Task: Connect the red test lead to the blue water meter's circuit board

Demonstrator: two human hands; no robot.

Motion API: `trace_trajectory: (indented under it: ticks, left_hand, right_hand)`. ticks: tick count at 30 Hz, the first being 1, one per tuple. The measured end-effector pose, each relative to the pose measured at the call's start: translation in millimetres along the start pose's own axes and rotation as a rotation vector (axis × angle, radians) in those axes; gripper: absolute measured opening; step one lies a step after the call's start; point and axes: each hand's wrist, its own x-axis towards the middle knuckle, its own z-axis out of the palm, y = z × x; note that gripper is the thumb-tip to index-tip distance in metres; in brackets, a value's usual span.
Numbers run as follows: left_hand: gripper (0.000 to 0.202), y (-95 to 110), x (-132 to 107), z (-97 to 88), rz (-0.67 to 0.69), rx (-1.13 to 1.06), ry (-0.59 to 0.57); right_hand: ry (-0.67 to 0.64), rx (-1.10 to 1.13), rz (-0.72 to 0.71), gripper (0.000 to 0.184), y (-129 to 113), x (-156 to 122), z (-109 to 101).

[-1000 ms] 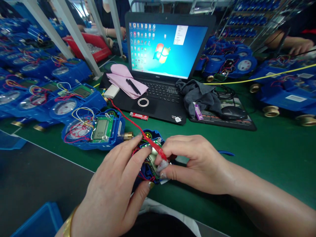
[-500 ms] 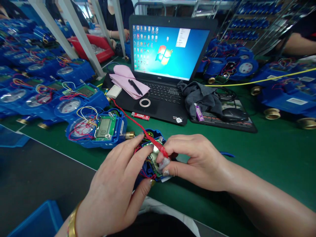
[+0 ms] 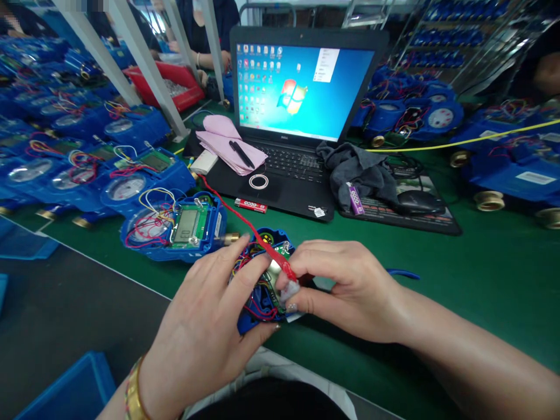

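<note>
Green workbench (image 3: 459, 280) | open blue water-meter housing (image 3: 261, 298), near middle | left hand (image 3: 205, 306), fingers spread over housing's left side | right hand (image 3: 350, 289), fingertips narrowed, pinching near end of red-wrapped cable (image 3: 238, 217), long axis far left to near right | circuit board (image 3: 274, 293) just left of pinch, right hand nearer, contact hidden

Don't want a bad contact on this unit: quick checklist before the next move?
1. Right hand pinching the whitish end of the red twisted cable: ok.
2. Left hand on the open blue plastic meter: ok.
3. Whitish end seated on the green circuit board: cannot tell, fingers hide it.
4. Black laptop screen on: ok, desktop showing.
5. Laptop palm rest free of loose items: not ok, flat white ring on it.
</note>
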Motion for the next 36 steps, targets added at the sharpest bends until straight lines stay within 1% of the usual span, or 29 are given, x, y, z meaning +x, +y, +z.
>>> trace_trajectory:
  ticks: [3, 7, 11, 15, 20, 24, 28, 31, 36]
  left_hand:
    - [0.057, -3.2, -1.1, -0.3, 0.013, -0.008, 0.031]
    - [0.055, -9.7, -3.4, -1.8, -0.017, 0.008, 0.036]
    - [0.055, -12.3, -3.3, -4.7, -0.049, 0.004, 0.034]
    - [0.058, -9.5, -3.7, -6.6, -0.068, 0.005, 0.0]
    - [0.06, -10.9, -5.8, -4.9, -0.035, 0.072, 0.03]
    - [0.062, -13.6, -8.1, -2.2, -0.029, 0.079, 0.051]
    - [0.063, -13.7, -6.9, -1.9, -0.074, 0.015, 0.047]
    - [0.065, -13.9, -4.2, -2.9, -0.091, -0.034, 0.038]
    - [0.056, -13.4, -3.8, -3.9, -0.091, -0.051, 0.059]
  right_hand:
    - [0.026, 0.01, -0.052, 0.003, 1.0, -0.3, 4.5]
    - [0.051, 0.01, -0.141, 0.004, 5.0, 4.0, 11.3]
    - [0.049, 0.009, -0.169, 0.004, 7.7, 9.4, 15.3]
    - [0.008, 0.013, -0.117, 0.01, 5.6, 10.9, 16.6]
    - [-0.021, 0.016, -0.082, 0.013, 4.0, 12.2, 18.4]
    - [-0.005, 0.031, -0.083, 0.013, 5.9, 12.9, 18.2]
    - [0.04, 0.027, -0.094, 0.005, 8.7, 10.8, 16.3]
    - [0.054, 0.049, -0.08, 0.005, 10.4, 9.6, 14.9]
    - [0.065, 0.081, -0.054, 0.006, 10.5, 9.7, 13.8]
